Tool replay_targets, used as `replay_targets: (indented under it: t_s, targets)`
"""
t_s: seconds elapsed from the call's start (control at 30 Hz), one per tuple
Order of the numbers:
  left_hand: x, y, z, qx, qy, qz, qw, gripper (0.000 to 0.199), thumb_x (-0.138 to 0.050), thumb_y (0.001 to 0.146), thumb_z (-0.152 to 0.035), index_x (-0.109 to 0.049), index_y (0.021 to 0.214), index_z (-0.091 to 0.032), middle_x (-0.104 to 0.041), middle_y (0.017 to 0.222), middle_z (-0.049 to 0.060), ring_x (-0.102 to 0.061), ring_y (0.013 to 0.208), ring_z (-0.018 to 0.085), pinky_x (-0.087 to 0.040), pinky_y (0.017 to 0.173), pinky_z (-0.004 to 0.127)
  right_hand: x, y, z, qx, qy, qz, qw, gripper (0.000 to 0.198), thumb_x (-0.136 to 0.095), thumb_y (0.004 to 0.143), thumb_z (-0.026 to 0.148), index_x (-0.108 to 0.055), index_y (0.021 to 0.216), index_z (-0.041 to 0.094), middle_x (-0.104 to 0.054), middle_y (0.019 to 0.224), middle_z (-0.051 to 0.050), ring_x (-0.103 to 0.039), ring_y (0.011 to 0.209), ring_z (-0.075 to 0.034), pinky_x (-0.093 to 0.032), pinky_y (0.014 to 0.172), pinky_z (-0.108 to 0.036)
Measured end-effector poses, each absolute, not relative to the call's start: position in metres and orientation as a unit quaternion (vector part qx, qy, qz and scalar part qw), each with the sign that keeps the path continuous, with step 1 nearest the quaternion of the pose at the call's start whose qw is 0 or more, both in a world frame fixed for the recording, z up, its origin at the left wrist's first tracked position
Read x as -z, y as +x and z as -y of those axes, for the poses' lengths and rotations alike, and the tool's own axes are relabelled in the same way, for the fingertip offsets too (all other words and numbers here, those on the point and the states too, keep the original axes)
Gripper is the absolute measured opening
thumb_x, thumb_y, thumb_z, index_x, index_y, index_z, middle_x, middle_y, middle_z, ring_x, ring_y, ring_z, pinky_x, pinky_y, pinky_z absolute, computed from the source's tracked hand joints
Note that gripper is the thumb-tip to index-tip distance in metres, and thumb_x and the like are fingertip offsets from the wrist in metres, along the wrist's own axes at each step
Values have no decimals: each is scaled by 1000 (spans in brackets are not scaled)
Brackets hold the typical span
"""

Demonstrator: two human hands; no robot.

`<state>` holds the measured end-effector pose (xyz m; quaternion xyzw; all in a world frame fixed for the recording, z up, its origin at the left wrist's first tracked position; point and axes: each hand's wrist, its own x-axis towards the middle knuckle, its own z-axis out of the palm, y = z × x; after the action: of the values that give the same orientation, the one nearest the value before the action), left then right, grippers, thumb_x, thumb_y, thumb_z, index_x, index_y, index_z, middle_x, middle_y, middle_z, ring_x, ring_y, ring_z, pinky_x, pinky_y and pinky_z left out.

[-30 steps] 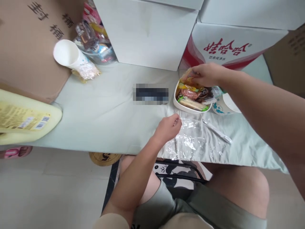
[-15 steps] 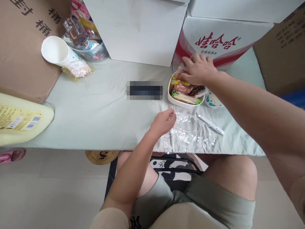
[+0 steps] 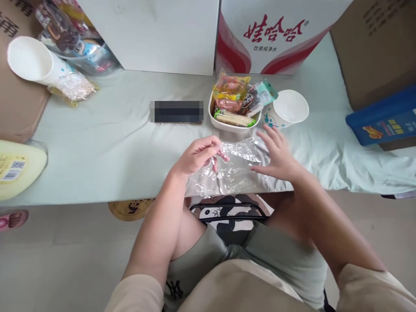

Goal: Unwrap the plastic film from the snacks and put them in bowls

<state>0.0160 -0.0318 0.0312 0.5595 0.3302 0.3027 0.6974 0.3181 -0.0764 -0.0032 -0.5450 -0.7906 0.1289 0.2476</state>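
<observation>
A sheet of clear plastic film (image 3: 232, 173) lies crumpled along the table's front edge. At its left upper corner is my left hand (image 3: 203, 155), thumb and forefinger pinched at the film, other fingers loosely spread. My right hand (image 3: 276, 154) hovers by the film's right side, fingers apart and slightly blurred, holding nothing. Just beyond both hands stands a white tub (image 3: 232, 128) filled with wrapped snacks: a yellow packet (image 3: 232, 86), a reddish-brown packet (image 3: 227, 105), a green-edged packet of pale sticks (image 3: 234, 118) and a teal packet (image 3: 264, 92). The white pen-like tool seen earlier is hidden.
A paper cup (image 3: 290, 106) stands right of the tub; a pixelated dark object (image 3: 177, 112) lies left. White cartons (image 3: 256, 39) line the back. Another cup (image 3: 30, 58) lies at far left near a yellow bottle (image 3: 21, 169). A blue pack (image 3: 383, 115) is at right.
My right hand has left the tub's snacks and come down toward the film, opening. My left hand's lower fingers have spread. The view has shifted, bringing the right-hand cup fully into sight.
</observation>
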Motion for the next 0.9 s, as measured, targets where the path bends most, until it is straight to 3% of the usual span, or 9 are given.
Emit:
replay_targets:
  t_s: [0.07, 0.13, 0.23, 0.33, 0.43, 0.53, 0.63, 0.73, 0.9]
  targets:
    - [-31, 16, 31, -306, 541, -356, 698, 23, -66, 82, -44, -58, 77, -23, -75, 75, 4, -60, 42, 12, -38, 38, 25, 6, 310, 68, -146, -536, 787, 269, 61, -73, 79, 68, -66, 124, 28, -48, 161, -12, -33, 156, -43, -26, 126, -71]
    - [-28, 15, 27, -314, 522, -390, 691, 27, -68, 78, -47, -56, 79, -23, -74, 73, 4, -59, 40, 13, -35, 37, 24, 4, 304, 64, -194, -539, 751, 328, 34, -63, 91, 60, -65, 99, 26, -65, 142, -11, -52, 144, -36, -38, 121, -65]
    - [-21, 10, 19, -364, 475, -442, 668, 40, -71, 75, -58, -57, 91, -25, -74, 73, 3, -63, 46, 14, -38, 39, 23, 0, 306, 68, -291, -548, 658, 427, 32, -56, 97, 57, -56, 90, 26, -75, 98, -6, -74, 101, -26, -59, 95, -50]
    - [-15, 6, 13, -396, 447, -438, 672, 70, -85, 60, -65, -57, 112, -27, -77, 90, 6, -75, 71, 19, -55, 56, 25, -4, 315, 73, -333, -560, 571, 499, 30, -58, 96, 57, -51, 93, 28, -63, 73, 1, -66, 66, -18, -59, 67, -36]
    - [-9, 10, 14, -346, 485, -409, 691, 105, -101, 41, -45, -51, 132, -32, -77, 112, 9, -77, 93, 24, -61, 75, 31, -7, 324, 73, -358, -575, 489, 549, 26, -58, 95, 53, -48, 94, 29, -52, 63, 5, -50, 46, -13, -47, 45, -28]
    - [-4, 24, 19, -336, 521, -435, 653, 93, -99, 50, -40, -55, 131, -29, -76, 103, 6, -73, 74, 17, -58, 67, 28, -8, 328, 72, -384, -590, 448, 551, 27, -61, 93, 52, -47, 95, 29, -52, 65, 6, -40, 38, -9, -35, 36, -24]
    - [-2, 39, 21, -369, 529, -456, 614, 53, -87, 68, -60, -66, 98, -21, -70, 78, 2, -60, 56, 11, -51, 56, 25, -1, 331, 74, -386, -593, 465, 532, 30, -60, 94, 56, -47, 100, 30, -57, 70, 5, -36, 36, -7, -30, 33, -23]
    - [-6, 45, 21, -436, 504, -462, 584, 50, -78, 75, -66, -57, 74, -21, -60, 66, 0, -58, 57, 11, -49, 55, 25, 14, 335, 78, -343, -603, 511, 508, 41, -58, 95, 61, -47, 124, 33, -68, 87, 0, -50, 43, -10, -43, 41, -27]
    - [-14, 33, 19, -456, 418, -509, 598, 33, -74, 81, -52, -57, 86, -24, -62, 67, -1, -58, 52, 11, -41, 45, 23, 21, 338, 90, -265, -599, 614, 441, 84, -60, 93, 60, -16, 162, 37, -65, 133, -11, -70, 75, -19, -61, 67, -37]
